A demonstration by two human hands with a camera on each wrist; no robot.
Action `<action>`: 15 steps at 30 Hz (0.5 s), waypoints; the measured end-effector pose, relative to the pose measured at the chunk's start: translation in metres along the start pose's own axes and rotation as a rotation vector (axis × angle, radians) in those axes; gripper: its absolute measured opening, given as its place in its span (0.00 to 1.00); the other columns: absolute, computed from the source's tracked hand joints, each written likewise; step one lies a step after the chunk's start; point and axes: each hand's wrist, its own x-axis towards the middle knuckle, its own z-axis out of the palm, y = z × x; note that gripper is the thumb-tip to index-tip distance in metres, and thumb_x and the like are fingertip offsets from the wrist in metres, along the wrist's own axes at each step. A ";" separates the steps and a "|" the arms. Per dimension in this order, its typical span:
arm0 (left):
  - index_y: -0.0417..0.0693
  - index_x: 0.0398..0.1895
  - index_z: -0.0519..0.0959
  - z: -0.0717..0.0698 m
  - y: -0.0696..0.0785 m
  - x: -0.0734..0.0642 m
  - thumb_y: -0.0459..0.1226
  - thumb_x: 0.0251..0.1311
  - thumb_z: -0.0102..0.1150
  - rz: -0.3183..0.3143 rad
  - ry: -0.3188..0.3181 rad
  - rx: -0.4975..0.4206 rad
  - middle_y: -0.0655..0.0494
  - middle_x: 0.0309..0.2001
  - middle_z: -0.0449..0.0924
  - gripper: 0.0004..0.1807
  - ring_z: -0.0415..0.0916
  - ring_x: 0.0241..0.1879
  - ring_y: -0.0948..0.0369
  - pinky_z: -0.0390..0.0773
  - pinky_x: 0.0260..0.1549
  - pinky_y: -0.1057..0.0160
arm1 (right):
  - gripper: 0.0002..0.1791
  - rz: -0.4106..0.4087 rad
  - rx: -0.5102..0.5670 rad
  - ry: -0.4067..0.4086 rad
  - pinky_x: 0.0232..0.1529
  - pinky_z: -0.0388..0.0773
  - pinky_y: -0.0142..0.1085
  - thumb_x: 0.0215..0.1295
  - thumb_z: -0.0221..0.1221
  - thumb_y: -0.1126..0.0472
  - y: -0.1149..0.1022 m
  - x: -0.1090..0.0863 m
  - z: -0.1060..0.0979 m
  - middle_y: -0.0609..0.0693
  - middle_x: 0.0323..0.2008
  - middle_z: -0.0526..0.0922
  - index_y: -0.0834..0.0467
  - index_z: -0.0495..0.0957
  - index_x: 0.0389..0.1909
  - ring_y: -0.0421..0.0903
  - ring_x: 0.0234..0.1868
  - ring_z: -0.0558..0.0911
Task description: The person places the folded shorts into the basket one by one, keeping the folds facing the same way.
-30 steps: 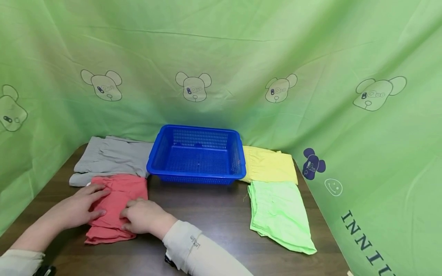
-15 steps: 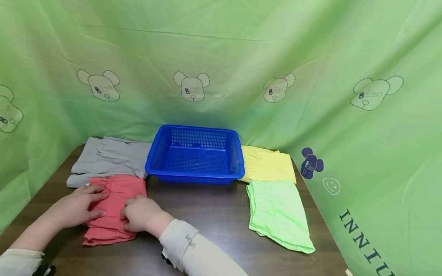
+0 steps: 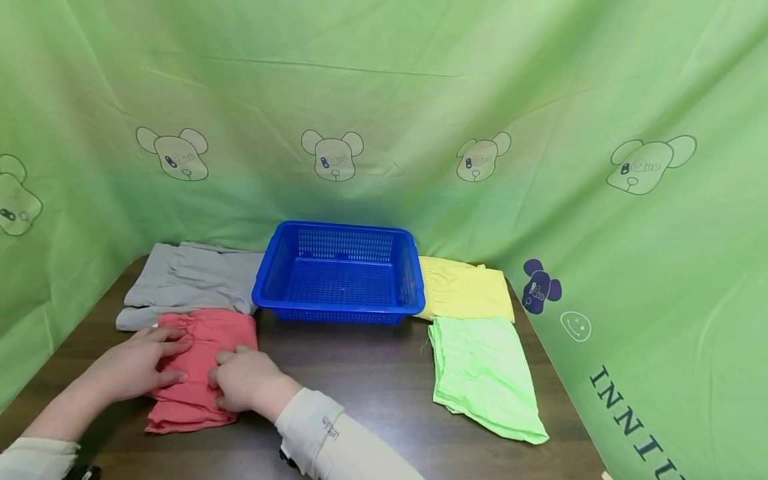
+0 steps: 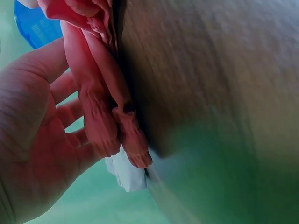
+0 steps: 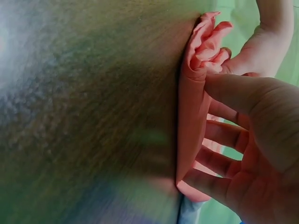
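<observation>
A folded pair of red shorts (image 3: pixel 201 373) lies on the table at the left, its gathered waistband towards the left. My left hand (image 3: pixel 135 363) rests on its left side with fingers spread; the left wrist view shows the palm standing off the folded layers (image 4: pixel 98 116). On the right half of the shorts, my right hand (image 3: pixel 249 380) touches the cloth with thumb and fingertips. In the right wrist view its fingers (image 5: pixel 224 135) reach over the folded edge with a gap under the palm. Grey folded pants (image 3: pixel 198 277) lie just behind the red shorts.
A blue plastic basket (image 3: pixel 339 309) stands at the back middle with nothing in it. To its right lie folded yellow pants (image 3: pixel 468 290), with light green shorts (image 3: pixel 486 377) in front of them near the table's right edge. A green curtain (image 3: pixel 390 80) hangs close behind the table.
Both hands stay on the red shorts almost in the same place. The whole head view has shifted slightly; the cloth looks unchanged.
</observation>
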 end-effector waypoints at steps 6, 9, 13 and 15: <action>0.46 0.55 0.86 0.000 0.004 0.002 0.57 0.48 0.76 0.015 0.010 0.020 0.39 0.59 0.78 0.34 0.67 0.62 0.26 0.70 0.57 0.31 | 0.15 0.020 0.014 -0.017 0.44 0.72 0.27 0.61 0.65 0.32 0.001 -0.004 -0.001 0.29 0.48 0.74 0.25 0.81 0.48 0.33 0.45 0.69; 0.47 0.55 0.86 -0.001 0.006 0.003 0.58 0.48 0.76 0.011 0.009 0.026 0.39 0.59 0.78 0.35 0.67 0.61 0.25 0.71 0.56 0.30 | 0.16 0.027 0.030 -0.014 0.43 0.73 0.27 0.61 0.65 0.32 0.002 -0.008 0.000 0.28 0.50 0.73 0.25 0.80 0.49 0.33 0.46 0.69; 0.48 0.56 0.85 0.000 0.012 0.004 0.59 0.49 0.75 0.013 0.003 0.016 0.40 0.60 0.78 0.35 0.66 0.62 0.26 0.71 0.56 0.31 | 0.16 0.033 0.048 -0.006 0.42 0.73 0.27 0.61 0.65 0.32 0.004 -0.013 0.002 0.28 0.49 0.73 0.26 0.80 0.50 0.33 0.46 0.69; 0.48 0.57 0.85 0.000 0.015 0.005 0.58 0.49 0.75 0.019 0.003 0.013 0.40 0.60 0.78 0.35 0.66 0.63 0.26 0.71 0.57 0.31 | 0.16 0.037 0.057 -0.001 0.40 0.73 0.28 0.61 0.66 0.33 0.006 -0.016 0.003 0.29 0.49 0.73 0.26 0.80 0.50 0.33 0.46 0.69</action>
